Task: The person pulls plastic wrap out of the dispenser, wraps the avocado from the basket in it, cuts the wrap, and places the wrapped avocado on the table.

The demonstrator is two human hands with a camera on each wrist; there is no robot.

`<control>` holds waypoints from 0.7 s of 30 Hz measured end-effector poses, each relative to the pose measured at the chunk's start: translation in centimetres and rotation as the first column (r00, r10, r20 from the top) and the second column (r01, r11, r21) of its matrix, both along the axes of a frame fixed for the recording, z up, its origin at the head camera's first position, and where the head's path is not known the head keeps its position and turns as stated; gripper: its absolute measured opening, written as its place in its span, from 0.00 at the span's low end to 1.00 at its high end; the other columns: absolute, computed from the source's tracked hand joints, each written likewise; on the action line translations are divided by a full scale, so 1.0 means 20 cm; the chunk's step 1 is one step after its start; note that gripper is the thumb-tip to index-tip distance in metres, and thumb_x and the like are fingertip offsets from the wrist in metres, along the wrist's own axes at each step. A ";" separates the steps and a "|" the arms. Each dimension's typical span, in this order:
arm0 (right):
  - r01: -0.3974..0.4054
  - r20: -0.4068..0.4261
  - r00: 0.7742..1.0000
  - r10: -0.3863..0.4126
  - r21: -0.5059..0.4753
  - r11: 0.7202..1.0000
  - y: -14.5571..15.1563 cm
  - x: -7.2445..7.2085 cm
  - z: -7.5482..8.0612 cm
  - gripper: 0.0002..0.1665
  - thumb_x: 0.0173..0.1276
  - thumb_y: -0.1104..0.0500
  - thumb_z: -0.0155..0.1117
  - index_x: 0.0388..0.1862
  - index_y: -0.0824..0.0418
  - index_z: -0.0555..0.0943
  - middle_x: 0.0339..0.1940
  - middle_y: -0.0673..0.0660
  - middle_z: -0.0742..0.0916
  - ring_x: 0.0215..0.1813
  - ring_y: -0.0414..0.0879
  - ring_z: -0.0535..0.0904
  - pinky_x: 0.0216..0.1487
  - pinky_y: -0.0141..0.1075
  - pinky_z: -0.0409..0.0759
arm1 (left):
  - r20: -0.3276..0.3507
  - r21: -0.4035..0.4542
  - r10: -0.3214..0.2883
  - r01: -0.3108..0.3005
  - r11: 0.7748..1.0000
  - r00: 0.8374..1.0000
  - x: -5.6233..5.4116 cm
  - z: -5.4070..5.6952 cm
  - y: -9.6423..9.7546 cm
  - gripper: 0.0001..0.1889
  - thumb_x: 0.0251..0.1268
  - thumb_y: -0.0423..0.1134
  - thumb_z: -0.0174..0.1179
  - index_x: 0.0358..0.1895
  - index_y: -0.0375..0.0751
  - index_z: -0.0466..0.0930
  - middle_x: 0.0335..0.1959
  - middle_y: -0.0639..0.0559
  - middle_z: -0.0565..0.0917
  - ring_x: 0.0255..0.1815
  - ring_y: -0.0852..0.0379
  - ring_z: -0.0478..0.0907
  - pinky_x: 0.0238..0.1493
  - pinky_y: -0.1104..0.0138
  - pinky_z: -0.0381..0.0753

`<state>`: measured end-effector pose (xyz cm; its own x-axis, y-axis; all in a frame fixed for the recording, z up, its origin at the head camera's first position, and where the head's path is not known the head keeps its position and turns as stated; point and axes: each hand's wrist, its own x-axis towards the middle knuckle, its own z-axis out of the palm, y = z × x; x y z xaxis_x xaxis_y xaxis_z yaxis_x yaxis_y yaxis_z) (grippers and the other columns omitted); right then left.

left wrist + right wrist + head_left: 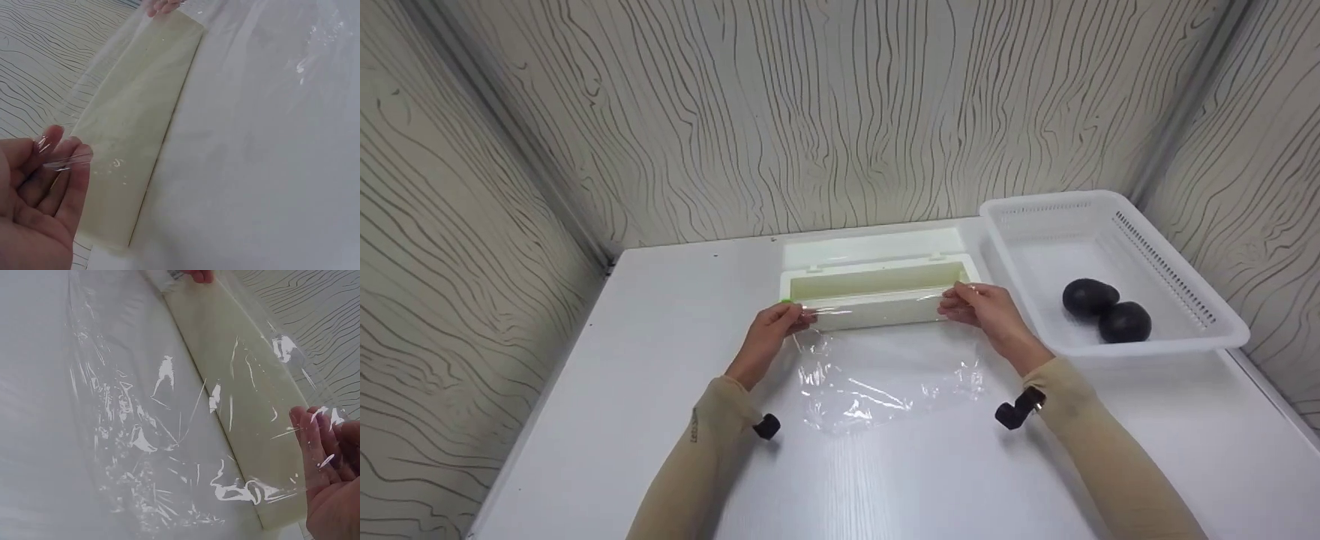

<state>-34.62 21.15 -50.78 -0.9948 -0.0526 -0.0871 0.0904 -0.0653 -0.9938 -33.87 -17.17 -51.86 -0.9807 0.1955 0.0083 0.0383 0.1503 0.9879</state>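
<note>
A sheet of clear cling film [885, 382] stretches between both hands and drapes toward the front over the table. My left hand [780, 322] pinches its left side between thumb and fingers, just off the left end of a long cream-white cling film box [877, 311]. On the other side my right hand [979, 307] pinches the film near the box's right end. The box lid [870, 249] is swung up and back, showing the hollow inside. In the right wrist view the wrinkled film [140, 439] passes in front of the box wall [236, 382].
A white plastic basket [1117, 346] stands at the right, holding two dark round objects [1125, 322]. A small green piece [787, 301] shows at the box's left end. Wood-grain panels [840, 112] enclose the white table [660, 360] at the back and sides.
</note>
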 end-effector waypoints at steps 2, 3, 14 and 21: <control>0.002 -0.015 1.000 -0.003 -0.045 0.999 0.00 0.00 -0.01 0.20 0.84 0.57 0.54 0.50 0.75 0.83 0.34 0.53 0.92 0.41 0.43 0.91 0.50 0.34 0.89 | -0.011 -0.002 0.004 -0.004 1.000 1.000 0.00 0.00 0.00 0.15 0.83 0.44 0.52 0.51 0.40 0.86 0.50 0.48 0.88 0.57 0.55 0.84 0.69 0.57 0.79; 0.008 -0.020 1.000 -0.010 -0.062 0.998 0.00 0.00 -0.01 0.20 0.84 0.58 0.54 0.50 0.75 0.83 0.35 0.54 0.93 0.41 0.43 0.91 0.51 0.34 0.89 | -0.017 0.002 0.003 -0.003 1.000 1.000 0.00 0.00 0.00 0.15 0.83 0.44 0.51 0.51 0.40 0.86 0.51 0.48 0.88 0.58 0.55 0.83 0.70 0.56 0.79; 0.022 -0.034 0.999 -0.023 -0.007 1.000 0.00 0.03 -0.01 0.20 0.84 0.55 0.55 0.50 0.72 0.85 0.38 0.50 0.92 0.43 0.40 0.89 0.54 0.32 0.87 | -0.026 0.035 -0.033 0.034 0.999 0.999 0.00 -0.01 0.01 0.16 0.83 0.45 0.52 0.54 0.38 0.84 0.56 0.47 0.86 0.64 0.53 0.81 0.75 0.55 0.74; 0.034 -0.074 0.997 -0.035 -0.012 0.999 0.00 0.03 0.01 0.19 0.83 0.57 0.55 0.50 0.72 0.85 0.39 0.48 0.92 0.45 0.37 0.87 0.54 0.27 0.84 | -0.009 0.044 -0.053 0.054 0.998 0.999 0.00 0.01 -0.01 0.22 0.82 0.52 0.52 0.62 0.39 0.80 0.57 0.47 0.85 0.65 0.53 0.80 0.75 0.58 0.73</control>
